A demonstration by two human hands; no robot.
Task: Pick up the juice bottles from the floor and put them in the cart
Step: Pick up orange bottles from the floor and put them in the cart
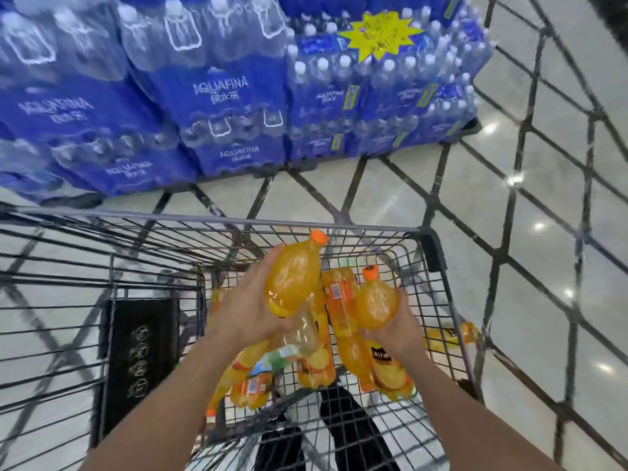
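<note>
Left hand: the left hand is wrapped around the lower body of an orange juice bottle, fingers curled under it, thumb side along its flank; the orange cap points up and away, over the cart's far rim.
Right hand: the right hand cups a second orange juice bottle from below, fingers closed on its body; the cap stands upward.
Position of held bottles: both are above the cart basket, not touching the load beneath.
Cart: a wire shopping cart, grey frame with a dark corner guard at the far right.
Cart contents: several juice bottles lie flat on the basket floor, overlapping, labels orange and green; the count cannot be told exactly.
Outside the cart: one more orange bottle on the floor lies just beside the cart's right wall.
Child-seat flap: a black panel with white symbols sits at the left.
Background: shrink-wrapped Aquafina water packs are stacked beyond the cart, with a yellow starburst sign among them.
Floor: pale glossy tiles with dark diagonal lines.
</note>
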